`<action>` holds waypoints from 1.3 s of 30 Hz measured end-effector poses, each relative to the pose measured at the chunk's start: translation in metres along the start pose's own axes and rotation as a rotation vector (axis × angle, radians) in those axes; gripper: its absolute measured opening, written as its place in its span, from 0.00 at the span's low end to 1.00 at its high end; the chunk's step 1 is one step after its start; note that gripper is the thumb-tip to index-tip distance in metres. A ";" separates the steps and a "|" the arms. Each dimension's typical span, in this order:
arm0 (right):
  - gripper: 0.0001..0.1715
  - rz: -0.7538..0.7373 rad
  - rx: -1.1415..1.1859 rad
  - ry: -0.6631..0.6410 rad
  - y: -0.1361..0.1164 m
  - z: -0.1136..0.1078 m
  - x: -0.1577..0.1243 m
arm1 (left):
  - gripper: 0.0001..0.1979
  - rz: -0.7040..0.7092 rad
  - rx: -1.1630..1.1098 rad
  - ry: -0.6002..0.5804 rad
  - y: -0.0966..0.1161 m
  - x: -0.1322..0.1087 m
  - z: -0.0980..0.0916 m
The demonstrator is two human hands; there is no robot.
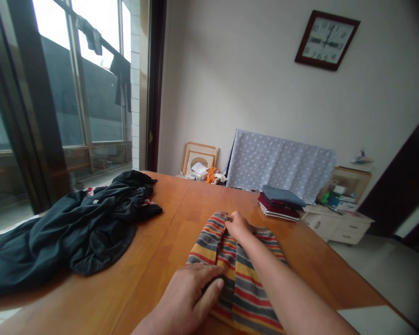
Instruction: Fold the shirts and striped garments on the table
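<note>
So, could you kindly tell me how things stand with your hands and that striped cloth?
Left hand on striped cloth, near end; right hand at its far end; dark garment off left, apart.

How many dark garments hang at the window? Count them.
2: one dark garment high on the sloping rod, a second garment further right, hanging longer. More could hide beyond the window frame.

Garment [235, 279] mid-surface [167, 223]; left hand [186, 298] on near end, right hand [239, 225] on far end. Jacket [77, 228] on surface, 10 o'clock. Stack of folded clothes [281, 204] on surface, 1 o'clock. Picture frames [199, 158] beyond surface, 12 o'clock, against wall. Drawer unit [335, 225] behind surface, 2 o'clock. Wall clock [327, 40] above. Window [101, 111] at 9 o'clock.
</note>
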State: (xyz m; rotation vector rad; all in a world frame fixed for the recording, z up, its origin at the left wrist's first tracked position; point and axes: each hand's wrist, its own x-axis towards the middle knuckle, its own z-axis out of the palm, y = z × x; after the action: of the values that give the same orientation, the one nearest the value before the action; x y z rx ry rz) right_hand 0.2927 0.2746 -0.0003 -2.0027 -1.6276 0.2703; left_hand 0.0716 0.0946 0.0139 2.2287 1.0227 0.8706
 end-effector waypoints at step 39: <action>0.22 -0.034 0.429 0.142 0.117 -0.102 -0.065 | 0.20 -0.026 0.315 -0.006 -0.024 0.010 0.012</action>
State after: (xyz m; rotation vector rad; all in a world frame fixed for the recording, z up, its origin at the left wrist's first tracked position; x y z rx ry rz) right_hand 0.4235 0.1693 0.0115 -1.6295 -1.3762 0.4162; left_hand 0.0747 0.1140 -0.0076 2.4660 1.2555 0.7320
